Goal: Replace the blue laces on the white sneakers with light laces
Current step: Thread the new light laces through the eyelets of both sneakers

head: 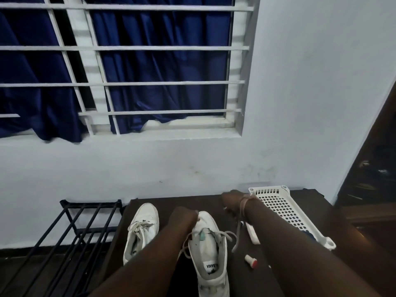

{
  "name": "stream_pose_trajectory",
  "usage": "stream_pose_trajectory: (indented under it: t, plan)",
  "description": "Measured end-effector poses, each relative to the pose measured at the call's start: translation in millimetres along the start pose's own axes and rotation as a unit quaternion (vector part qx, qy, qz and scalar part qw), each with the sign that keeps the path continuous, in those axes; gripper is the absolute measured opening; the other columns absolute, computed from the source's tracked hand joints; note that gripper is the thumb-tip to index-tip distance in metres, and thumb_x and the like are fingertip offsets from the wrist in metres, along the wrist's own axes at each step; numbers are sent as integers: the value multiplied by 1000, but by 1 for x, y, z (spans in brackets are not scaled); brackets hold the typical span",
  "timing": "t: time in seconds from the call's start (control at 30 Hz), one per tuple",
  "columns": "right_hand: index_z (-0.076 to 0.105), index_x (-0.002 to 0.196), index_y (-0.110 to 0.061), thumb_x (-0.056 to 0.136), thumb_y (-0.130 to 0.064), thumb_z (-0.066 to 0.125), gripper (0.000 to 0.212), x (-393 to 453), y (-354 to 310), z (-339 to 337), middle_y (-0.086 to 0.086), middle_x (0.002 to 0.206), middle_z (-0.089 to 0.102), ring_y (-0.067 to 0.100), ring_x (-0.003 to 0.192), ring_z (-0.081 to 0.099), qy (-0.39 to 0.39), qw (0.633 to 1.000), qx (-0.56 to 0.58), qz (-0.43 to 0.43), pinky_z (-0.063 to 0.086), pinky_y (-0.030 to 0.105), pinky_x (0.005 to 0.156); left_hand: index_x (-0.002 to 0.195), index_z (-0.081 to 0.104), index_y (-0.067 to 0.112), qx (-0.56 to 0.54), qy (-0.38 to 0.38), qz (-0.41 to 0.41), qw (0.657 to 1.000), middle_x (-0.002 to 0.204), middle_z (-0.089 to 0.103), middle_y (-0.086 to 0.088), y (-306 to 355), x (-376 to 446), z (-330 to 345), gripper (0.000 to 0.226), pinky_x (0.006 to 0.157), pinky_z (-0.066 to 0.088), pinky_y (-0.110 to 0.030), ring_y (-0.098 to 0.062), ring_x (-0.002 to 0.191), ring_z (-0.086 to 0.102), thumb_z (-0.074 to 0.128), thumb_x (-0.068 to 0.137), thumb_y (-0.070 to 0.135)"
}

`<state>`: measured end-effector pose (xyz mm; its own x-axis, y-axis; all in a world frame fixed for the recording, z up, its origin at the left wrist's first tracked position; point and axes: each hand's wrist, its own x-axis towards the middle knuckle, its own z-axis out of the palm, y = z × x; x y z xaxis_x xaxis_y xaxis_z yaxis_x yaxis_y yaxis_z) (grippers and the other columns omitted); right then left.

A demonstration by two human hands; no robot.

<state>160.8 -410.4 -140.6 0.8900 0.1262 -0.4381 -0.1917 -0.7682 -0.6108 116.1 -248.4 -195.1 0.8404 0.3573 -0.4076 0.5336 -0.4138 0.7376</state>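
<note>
Here we have our left hand point(184, 217) gripping the toe of the near sneaker point(211, 254) on the dark table point(278, 264), while our right hand point(232, 201) pinches the pale lace point(237, 228) drawn up from it. The lace looks soft, light and limp, so we would hold it close to its stiff tip; the shoe is light but firm at the toe.

Two white sneakers lying on a dark table, toes pointing away toward the wall. Left sneaker point(142, 228) sitting upright, fully threaded with a light lace point(139, 225) knotted loosely over the tongue. Right sneaker point(209, 249) lying nearer, just beside the first, tongue label showing, carrying a light lace point(227, 235) only partly threaded, its loose ends trailing off both sides, one end running up and to the right.
</note>
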Motion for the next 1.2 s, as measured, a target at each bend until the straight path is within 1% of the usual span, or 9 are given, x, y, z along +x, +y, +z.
stream_pose_trajectory:
  t: [0.1,0.17,0.33,0.43,0.53,0.67,0.77,0.9,1.2]
  plan:
    - [48,80,-9,90,-17,34,19,-14,-34,-26,9,62,49,19,47,37,13,977,211,23,29,23,52,79,63,7,-147,-12,16,989,76,68,-8,54,-15,-33,38,56,45,-24,-19,55,56,49,107,30]
    - [50,85,-8,91,-13,33,19,-30,-63,-51,10,64,51,18,50,35,29,961,276,-22,26,26,53,81,60,8,-220,-13,64,973,82,66,-6,94,-35,-57,35,44,44,-19,-15,58,55,45,108,25]
    - [55,92,-6,97,3,34,24,-72,-138,-116,9,72,63,17,56,48,136,911,335,-200,36,26,50,116,63,11,-297,5,205,933,91,68,0,172,-78,-113,21,60,36,-25,-11,72,57,46,106,17]
    - [51,94,-2,99,10,36,20,-108,-174,-150,15,67,65,21,51,57,129,861,414,-266,50,27,45,120,65,9,-323,10,260,910,88,69,4,210,-94,-140,23,61,40,-21,-8,69,58,47,107,14]
    - [59,83,-7,93,9,53,20,-130,-196,-175,16,81,68,22,64,68,182,852,386,-303,61,31,64,117,69,7,-355,6,278,893,84,70,4,241,-111,-161,27,63,41,-25,-9,66,59,46,106,11]
    - [64,75,-11,89,4,61,21,-138,-214,-185,7,74,67,18,67,67,265,849,341,-305,59,26,61,111,66,12,-411,8,273,870,88,71,1,267,-135,-176,27,67,46,-28,-12,67,59,40,104,12]
    - [63,62,-6,82,10,63,26,-136,-220,-181,13,70,64,25,73,65,263,839,367,-304,61,46,80,112,61,12,-373,32,278,885,91,75,-4,273,-143,-182,22,77,51,-33,-17,75,63,41,103,13]
    - [69,85,14,84,1,66,14,-131,-215,-174,17,72,61,21,68,56,296,841,340,-298,56,40,72,109,63,10,-323,72,302,894,87,79,-6,261,-134,-176,18,70,48,-30,-18,74,61,47,102,12]
    - [71,65,-13,84,-6,69,20,-125,-207,-178,2,66,74,21,72,72,292,834,375,-281,61,46,82,100,78,15,-301,94,308,898,77,63,-4,240,-117,-172,13,61,43,-25,-16,62,50,71,93,23]
